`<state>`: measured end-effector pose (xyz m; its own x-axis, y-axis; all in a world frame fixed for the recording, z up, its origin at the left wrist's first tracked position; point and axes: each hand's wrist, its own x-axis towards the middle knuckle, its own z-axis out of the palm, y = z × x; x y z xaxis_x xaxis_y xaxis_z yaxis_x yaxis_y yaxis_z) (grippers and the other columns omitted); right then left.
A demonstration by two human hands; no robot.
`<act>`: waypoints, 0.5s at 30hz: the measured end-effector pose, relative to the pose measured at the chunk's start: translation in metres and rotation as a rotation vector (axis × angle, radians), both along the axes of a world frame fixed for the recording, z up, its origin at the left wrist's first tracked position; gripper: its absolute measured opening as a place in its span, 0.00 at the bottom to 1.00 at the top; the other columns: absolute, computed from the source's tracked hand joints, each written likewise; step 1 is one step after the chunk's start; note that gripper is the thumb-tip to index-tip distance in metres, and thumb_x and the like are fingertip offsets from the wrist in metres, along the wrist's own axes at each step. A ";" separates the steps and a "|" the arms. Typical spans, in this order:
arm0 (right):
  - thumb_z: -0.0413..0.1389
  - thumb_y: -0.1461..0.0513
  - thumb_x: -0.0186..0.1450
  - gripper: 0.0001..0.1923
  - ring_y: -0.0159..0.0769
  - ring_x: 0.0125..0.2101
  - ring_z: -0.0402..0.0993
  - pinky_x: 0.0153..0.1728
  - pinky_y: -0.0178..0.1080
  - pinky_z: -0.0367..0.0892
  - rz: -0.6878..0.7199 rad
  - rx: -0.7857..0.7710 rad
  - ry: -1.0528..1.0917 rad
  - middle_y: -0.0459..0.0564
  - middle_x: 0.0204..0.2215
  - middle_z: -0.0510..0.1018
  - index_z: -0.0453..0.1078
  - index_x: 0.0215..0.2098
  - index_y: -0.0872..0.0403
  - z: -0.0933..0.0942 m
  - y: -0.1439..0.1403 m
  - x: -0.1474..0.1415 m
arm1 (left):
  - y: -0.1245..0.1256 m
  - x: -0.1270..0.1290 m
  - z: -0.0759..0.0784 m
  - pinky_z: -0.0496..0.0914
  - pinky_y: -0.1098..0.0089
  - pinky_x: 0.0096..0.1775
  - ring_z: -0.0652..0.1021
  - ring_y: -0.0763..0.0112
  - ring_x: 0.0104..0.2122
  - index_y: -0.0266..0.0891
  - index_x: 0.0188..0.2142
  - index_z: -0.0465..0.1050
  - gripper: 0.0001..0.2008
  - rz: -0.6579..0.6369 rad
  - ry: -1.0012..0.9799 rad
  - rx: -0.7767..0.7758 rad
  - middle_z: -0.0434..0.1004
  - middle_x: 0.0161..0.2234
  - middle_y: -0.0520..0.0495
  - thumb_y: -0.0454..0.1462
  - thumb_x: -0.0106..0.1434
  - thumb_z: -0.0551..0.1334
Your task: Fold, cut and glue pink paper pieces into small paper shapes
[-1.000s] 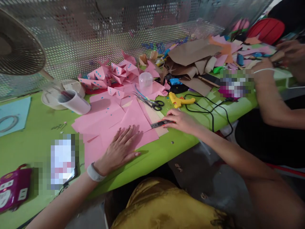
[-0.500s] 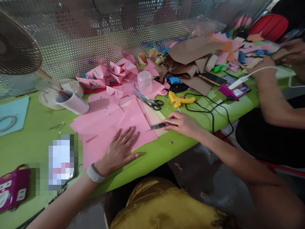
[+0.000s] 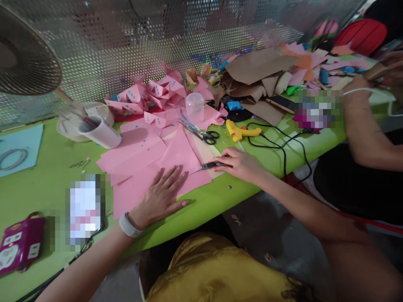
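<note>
My left hand (image 3: 163, 191) lies flat with spread fingers on pink paper (image 3: 126, 199). Between the finger and thumb of my right hand (image 3: 239, 164) is a dark utility knife (image 3: 210, 165), held low. Its tip meets the right edge of a folded pink sheet (image 3: 180, 151). Cream paper (image 3: 201, 153) shows beneath that sheet. Scissors (image 3: 200, 133) with black handles rest just beyond, near a yellow glue gun (image 3: 241, 131).
Folded pink paper shapes (image 3: 132, 98) and brown paper scraps (image 3: 260, 65) lie along the back. A white cup (image 3: 102, 133) stands left, by a fan (image 3: 25, 54). A purple power socket (image 3: 23, 243) and lit phone (image 3: 84, 209) lie nearer. At right is another person's arm (image 3: 362, 121).
The whole view has shifted slightly, so things appear a little further right. My hands keep nearly the same places on the paper, the knife still at the folded sheet's edge.
</note>
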<state>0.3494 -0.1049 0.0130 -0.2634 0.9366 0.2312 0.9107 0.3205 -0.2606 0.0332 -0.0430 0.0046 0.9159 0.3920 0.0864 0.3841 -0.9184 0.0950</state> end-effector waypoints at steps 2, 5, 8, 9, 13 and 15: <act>0.54 0.52 0.67 0.18 0.38 0.38 0.71 0.37 0.38 0.67 0.007 -0.003 0.000 0.52 0.36 0.73 0.74 0.52 0.47 0.000 0.000 -0.001 | 0.000 0.000 0.000 0.40 0.53 0.66 0.49 0.56 0.68 0.45 0.69 0.34 0.41 0.010 0.009 -0.006 0.43 0.69 0.44 0.57 0.66 0.50; 0.53 0.52 0.68 0.18 0.37 0.37 0.71 0.38 0.38 0.67 0.010 -0.007 0.011 0.52 0.36 0.73 0.75 0.51 0.48 0.002 -0.003 -0.001 | 0.000 0.000 0.000 0.40 0.53 0.66 0.49 0.56 0.68 0.46 0.69 0.34 0.41 0.017 0.016 -0.012 0.42 0.70 0.44 0.58 0.65 0.50; 0.53 0.52 0.68 0.18 0.37 0.36 0.71 0.37 0.38 0.67 0.000 -0.013 0.008 0.52 0.35 0.73 0.75 0.51 0.49 0.003 -0.005 -0.002 | -0.001 0.000 0.000 0.40 0.52 0.65 0.48 0.55 0.68 0.44 0.70 0.36 0.41 0.015 0.026 -0.015 0.42 0.70 0.43 0.58 0.65 0.49; 0.53 0.52 0.68 0.18 0.37 0.36 0.71 0.37 0.38 0.67 -0.008 -0.017 0.005 0.52 0.36 0.73 0.75 0.51 0.48 0.003 -0.005 -0.003 | -0.001 0.000 0.000 0.40 0.52 0.65 0.48 0.55 0.68 0.44 0.70 0.36 0.41 0.016 0.033 -0.016 0.43 0.69 0.43 0.58 0.65 0.49; 0.54 0.51 0.67 0.18 0.38 0.37 0.71 0.37 0.38 0.67 -0.037 -0.007 -0.005 0.52 0.36 0.73 0.75 0.51 0.46 0.002 -0.004 -0.008 | -0.001 0.000 0.001 0.40 0.52 0.65 0.48 0.56 0.68 0.42 0.70 0.35 0.42 0.029 0.060 -0.016 0.44 0.69 0.42 0.59 0.65 0.48; 0.53 0.51 0.67 0.18 0.38 0.36 0.71 0.37 0.38 0.67 -0.023 0.002 -0.003 0.52 0.35 0.73 0.75 0.50 0.47 0.001 -0.005 -0.007 | -0.001 0.001 0.001 0.40 0.53 0.65 0.47 0.57 0.68 0.41 0.70 0.35 0.42 0.029 0.059 -0.017 0.44 0.69 0.41 0.59 0.65 0.48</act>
<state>0.3429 -0.1103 0.0138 -0.2425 0.9420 0.2321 0.9185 0.3000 -0.2576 0.0337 -0.0440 0.0061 0.9076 0.4190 0.0256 0.4156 -0.9055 0.0864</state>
